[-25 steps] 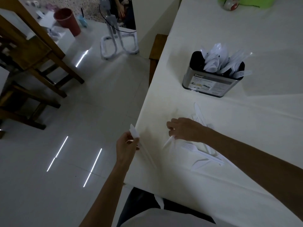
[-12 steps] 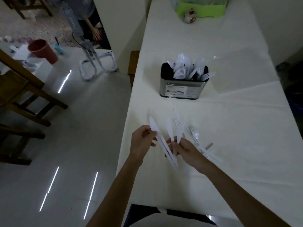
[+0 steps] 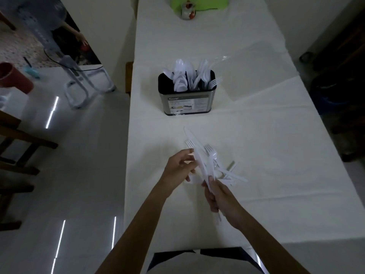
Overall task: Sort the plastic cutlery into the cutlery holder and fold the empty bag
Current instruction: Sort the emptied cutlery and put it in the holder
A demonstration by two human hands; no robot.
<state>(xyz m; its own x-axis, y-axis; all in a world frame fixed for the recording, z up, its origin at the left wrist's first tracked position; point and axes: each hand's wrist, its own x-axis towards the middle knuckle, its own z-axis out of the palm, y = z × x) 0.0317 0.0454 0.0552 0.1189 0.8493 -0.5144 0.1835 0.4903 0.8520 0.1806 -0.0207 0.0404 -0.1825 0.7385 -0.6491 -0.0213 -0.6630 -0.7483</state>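
A long white surface runs away from the person, with a tiled floor to its left, where a metal stand, a red bucket and a wooden chair show. At the surface's far end sit a green item and a small round object. The cutlery holder stands upright at mid-surface, packed with white spoons and forks, and the clear bag lies flat just to its right. Nothing lies between the holder and the hands. Loose forks rest in a small heap near the right hand, whose fingers are curled tight round the handles of a bundle of knives and forks pointing up toward the holder. The left hand reaches in beside it, fingers loosely bent, thumb and forefinger tips at the bundle's left edge; whether they pinch it cannot be told.
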